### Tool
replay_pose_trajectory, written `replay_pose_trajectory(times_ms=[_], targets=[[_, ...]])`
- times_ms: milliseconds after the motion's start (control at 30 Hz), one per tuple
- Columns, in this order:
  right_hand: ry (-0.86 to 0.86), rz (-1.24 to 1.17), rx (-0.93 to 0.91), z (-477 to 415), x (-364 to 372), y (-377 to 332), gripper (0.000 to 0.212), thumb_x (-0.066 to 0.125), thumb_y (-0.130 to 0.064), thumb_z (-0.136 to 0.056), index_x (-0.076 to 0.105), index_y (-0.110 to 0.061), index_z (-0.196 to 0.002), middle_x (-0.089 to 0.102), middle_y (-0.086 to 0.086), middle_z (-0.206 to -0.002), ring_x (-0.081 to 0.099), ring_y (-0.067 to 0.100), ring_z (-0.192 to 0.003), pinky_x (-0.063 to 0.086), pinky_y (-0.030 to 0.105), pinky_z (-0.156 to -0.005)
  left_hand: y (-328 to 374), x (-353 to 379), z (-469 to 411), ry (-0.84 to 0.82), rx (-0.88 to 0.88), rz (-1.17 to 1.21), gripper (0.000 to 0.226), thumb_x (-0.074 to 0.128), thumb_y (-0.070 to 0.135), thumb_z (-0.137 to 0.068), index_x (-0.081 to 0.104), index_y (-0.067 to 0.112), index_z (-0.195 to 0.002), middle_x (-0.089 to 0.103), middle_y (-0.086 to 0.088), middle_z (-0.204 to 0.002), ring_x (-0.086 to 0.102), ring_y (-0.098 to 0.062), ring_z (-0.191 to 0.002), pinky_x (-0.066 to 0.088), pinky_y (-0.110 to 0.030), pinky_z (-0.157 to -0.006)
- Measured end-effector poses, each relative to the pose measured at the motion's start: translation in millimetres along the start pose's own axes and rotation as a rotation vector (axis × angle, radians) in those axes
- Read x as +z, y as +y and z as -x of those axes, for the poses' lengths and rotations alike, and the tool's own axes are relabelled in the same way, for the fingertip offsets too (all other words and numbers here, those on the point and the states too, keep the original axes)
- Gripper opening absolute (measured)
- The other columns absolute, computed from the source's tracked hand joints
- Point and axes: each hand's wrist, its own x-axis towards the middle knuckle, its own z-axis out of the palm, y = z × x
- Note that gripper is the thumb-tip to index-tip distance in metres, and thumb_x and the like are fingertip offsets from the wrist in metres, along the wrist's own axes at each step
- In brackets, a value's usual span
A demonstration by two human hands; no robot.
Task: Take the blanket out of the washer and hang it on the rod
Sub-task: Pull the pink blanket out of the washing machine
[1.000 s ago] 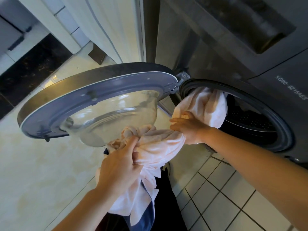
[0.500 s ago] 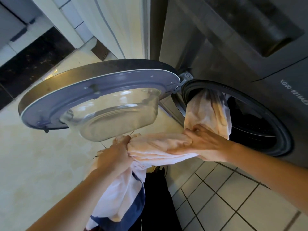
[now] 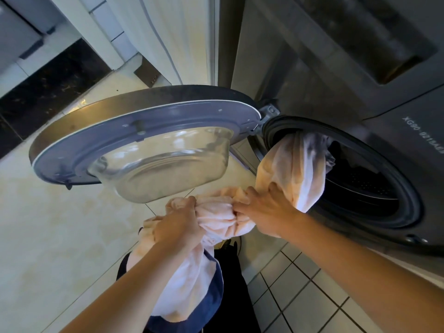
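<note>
Washer (image 3: 360, 97) open, both hands gripping blanket (image 3: 288, 169).

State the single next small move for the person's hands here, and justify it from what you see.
Probably the right hand reaches back to the washer opening for a fresh grip: part of the blanket still trails inside the drum, while the left hand holds the pulled-out bunch.

Blanket (image 3: 292, 171) end hidden inside washer (image 3: 360, 188)

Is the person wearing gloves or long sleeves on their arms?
No. Both the left hand and the right hand are bare, with no gloves, rings or watch showing. Both forearms are bare too; no sleeve reaches into view.
</note>
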Motion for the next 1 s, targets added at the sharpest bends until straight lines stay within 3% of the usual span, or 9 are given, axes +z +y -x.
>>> replay_pose_trajectory(times_ms=[133,233,433,500,600,700,833,900,1000], targets=[[0.140,-0.086,0.129,3.4,-7.9,-24.7,0.070,0.058,-0.008,-0.073,0.023,-0.012,-0.134,0.054,0.014,-0.110,0.059,0.031,-0.080,0.043,0.044,-0.078,12.2,0.9,3.8,0.032,-0.026,-0.006,0.053,0.045,0.025,-0.090,0.026,0.037,-0.138,0.052,-0.004,-0.120,0.062,-0.029,-0.098,0.045,-0.035,-0.071],[0.201,-0.218,0.150,10.5,-1.8,-34.2,0.083,0.061,-0.004,-0.063,0.015,-0.015,-0.132,0.058,0.010,-0.103,0.061,0.030,-0.073,0.043,0.045,-0.079,16.5,-4.6,4.4,0.002,-0.052,-0.047,0.056,0.047,0.022,-0.090,0.025,0.038,-0.139,0.050,-0.006,-0.127,0.058,-0.030,-0.106,0.044,-0.036,-0.068],[0.284,-0.342,0.190,19.5,3.3,-39.8,0.094,0.070,-0.002,-0.044,0.031,-0.013,-0.130,0.062,0.004,-0.091,0.063,0.025,-0.059,0.050,0.043,-0.078,22.1,-16.3,9.1,-0.089,0.044,-0.003,0.053,0.063,0.031,-0.073,0.026,0.031,-0.110,0.055,-0.009,-0.106,0.059,-0.035,-0.096,0.048,-0.038,-0.069],[0.331,-0.421,0.221,18.7,3.8,-40.4,0.090,0.069,-0.001,-0.045,0.033,-0.010,-0.127,0.062,0.005,-0.086,0.061,0.027,-0.057,0.054,0.040,-0.076,24.3,-17.9,11.6,-0.111,0.085,0.094,0.061,0.068,0.031,-0.069,0.029,0.028,-0.116,0.056,-0.002,-0.091,0.059,-0.027,-0.085,0.046,-0.033,-0.065],[0.370,-0.517,0.284,17.5,4.4,-41.1,0.089,0.077,-0.005,-0.051,0.030,-0.010,-0.126,0.063,0.010,-0.092,0.063,0.036,-0.073,0.055,0.037,-0.067,22.8,-19.3,14.3,-0.240,0.043,0.389,0.087,0.076,0.030,-0.057,0.025,0.031,-0.128,0.045,-0.005,-0.110,0.059,-0.029,-0.098,0.052,-0.037,-0.076],[0.404,-0.761,0.283,15.2,-2.2,-40.1,0.090,0.071,-0.008,-0.069,0.008,-0.029,-0.130,0.057,0.009,-0.113,0.060,0.032,-0.096,0.053,0.038,-0.084,21.2,-20.7,15.8,-0.314,-0.049,0.658,0.102,0.079,0.036,-0.037,0.021,0.048,-0.120,0.026,-0.001,-0.124,0.052,-0.028,-0.107,0.054,-0.043,-0.085],[0.470,-0.950,0.270,17.4,-16.4,-38.2,0.081,0.067,-0.003,-0.077,0.010,-0.039,-0.123,0.047,-0.001,-0.119,0.057,0.017,-0.103,0.043,0.018,-0.090,29.5,-21.8,17.9,-0.298,-0.103,0.991,0.120,0.092,0.054,-0.031,0.037,0.019,-0.131,0.052,0.000,-0.117,0.060,-0.015,-0.103,0.052,-0.034,-0.091],[0.484,-1.042,0.264,17.7,-19.0,-39.1,0.083,0.068,-0.001,-0.077,0.012,-0.040,-0.124,0.045,-0.011,-0.117,0.060,0.012,-0.100,0.046,0.011,-0.081,37.7,-19.6,20.7,-0.273,-0.254,1.013,0.133,0.080,0.075,-0.022,0.035,0.017,-0.132,0.056,-0.007,-0.114,0.061,-0.018,-0.099,0.051,-0.036,-0.089],[0.512,-1.209,0.290,19.4,-22.3,-45.8,0.084,0.066,0.007,-0.076,0.017,-0.048,-0.119,0.044,-0.026,-0.111,0.059,-0.004,-0.098,0.051,0.012,-0.080,48.5,-14.6,21.4,-0.188,-0.367,1.102,0.131,0.074,0.083,-0.024,0.032,0.019,-0.131,0.060,-0.013,-0.111,0.064,-0.022,-0.095,0.055,-0.038,-0.080]])
